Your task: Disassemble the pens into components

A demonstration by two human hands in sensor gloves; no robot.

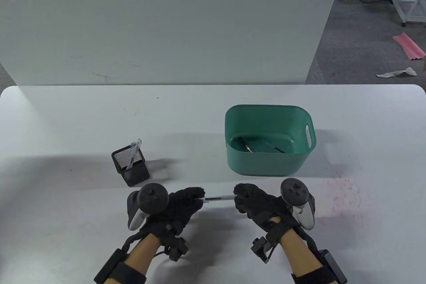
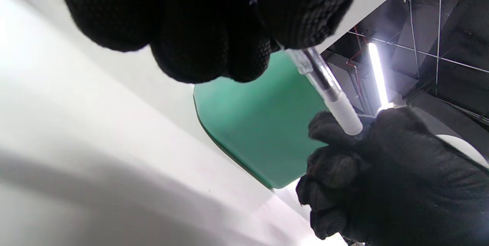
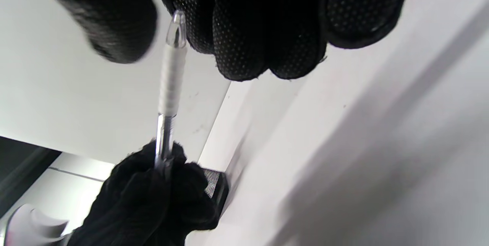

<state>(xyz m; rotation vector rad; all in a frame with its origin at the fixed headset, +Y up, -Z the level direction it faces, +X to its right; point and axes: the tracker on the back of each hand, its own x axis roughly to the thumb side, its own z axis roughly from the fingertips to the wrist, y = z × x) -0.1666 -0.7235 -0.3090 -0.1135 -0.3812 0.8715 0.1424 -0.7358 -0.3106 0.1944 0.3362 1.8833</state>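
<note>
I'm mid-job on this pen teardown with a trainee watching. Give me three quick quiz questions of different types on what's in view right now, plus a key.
1. True or false: the pen rests on the table.
2. Multiple choice: the green bin holds
A) nothing
B) a few dark pen parts
C) the mesh holder
3. Fill in: the clear pen barrels stand in the black ___.

Key
1. False: the left hand and right hand hold it by its ends, above the table.
2. B
3. mesh holder

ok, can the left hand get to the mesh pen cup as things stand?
Probably not yet: the left hand grips the pen with the right hand. The mesh pen cup sits just beyond it, path otherwise free.
</note>
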